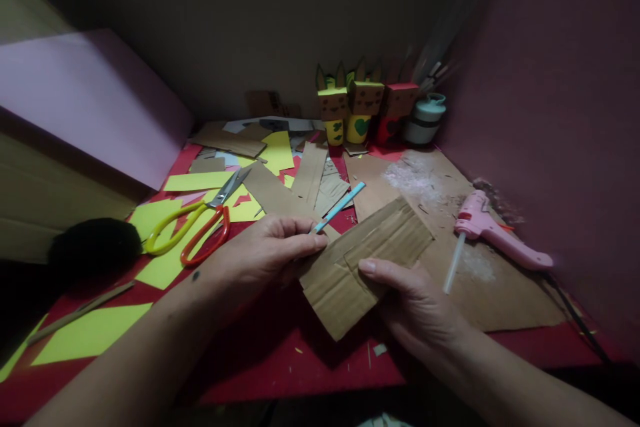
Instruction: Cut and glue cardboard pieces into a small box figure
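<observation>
Close before me, my right hand [415,307] pinches the cardboard [360,267] at its near edge, thumb on top; my left hand [260,257] clamps its left edge together with a blue pencil [340,207]. Light, stiff but easily creased, I judge, so best held by the edges. Scissors [200,227] lie left of it, the glue gun [493,233] right.

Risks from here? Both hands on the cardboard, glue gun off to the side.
1. The left hand pinches both the cardboard piece and a thin blue stick. The stick could slip or drag across the piece.
2. The pink glue gun lies near the right hand. If it is hot, a sideways move might brush it.
3. Its dark cord runs toward the near edge, where the right forearm could snag it.
</observation>
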A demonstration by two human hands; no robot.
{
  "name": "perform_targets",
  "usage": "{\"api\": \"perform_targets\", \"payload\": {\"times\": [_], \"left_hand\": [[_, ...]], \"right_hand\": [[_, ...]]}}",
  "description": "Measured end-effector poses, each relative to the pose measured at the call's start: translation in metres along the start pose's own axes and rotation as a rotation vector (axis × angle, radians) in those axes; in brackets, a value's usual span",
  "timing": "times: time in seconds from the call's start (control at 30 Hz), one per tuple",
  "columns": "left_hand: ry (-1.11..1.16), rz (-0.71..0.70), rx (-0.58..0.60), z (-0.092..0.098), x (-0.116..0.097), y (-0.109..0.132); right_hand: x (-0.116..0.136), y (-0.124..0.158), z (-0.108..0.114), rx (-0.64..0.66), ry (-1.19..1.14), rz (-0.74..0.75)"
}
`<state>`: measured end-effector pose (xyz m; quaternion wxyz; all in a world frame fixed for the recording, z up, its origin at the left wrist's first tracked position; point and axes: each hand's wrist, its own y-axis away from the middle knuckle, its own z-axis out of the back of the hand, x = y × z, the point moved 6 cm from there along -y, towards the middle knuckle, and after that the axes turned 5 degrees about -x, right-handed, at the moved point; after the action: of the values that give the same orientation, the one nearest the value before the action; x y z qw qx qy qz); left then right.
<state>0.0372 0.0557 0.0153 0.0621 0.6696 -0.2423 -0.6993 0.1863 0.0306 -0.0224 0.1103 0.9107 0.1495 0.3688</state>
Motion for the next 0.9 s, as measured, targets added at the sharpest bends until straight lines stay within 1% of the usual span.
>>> {"api": "perform_targets", "payload": {"times": [0.2,0.37,0.5,0.73,0.9], "left_hand": [[0.02,-0.012,0.025,-0.002,-0.001,0.0],[0.042,0.003,0.023,-0.001,0.003,-0.001],[0.063,0.007,0.032,-0.002,0.006,-0.001],[0.143,0.04,0.119,-0.016,0.009,0.001],[0.17,0.064,0.159,-0.022,0.011,0.002]], "right_hand": [[0.0,0.002,0.0,-0.019,-0.008,-0.01],[0.002,0.0,0.0,-0.017,0.002,0.025],[0.0,-0.001,0.002,-0.05,0.032,-0.001],[-0.002,-0.001,0.0,-0.082,0.012,-0.018],[-0.003,0.001,-0.001,-0.093,0.01,-0.028]]}}
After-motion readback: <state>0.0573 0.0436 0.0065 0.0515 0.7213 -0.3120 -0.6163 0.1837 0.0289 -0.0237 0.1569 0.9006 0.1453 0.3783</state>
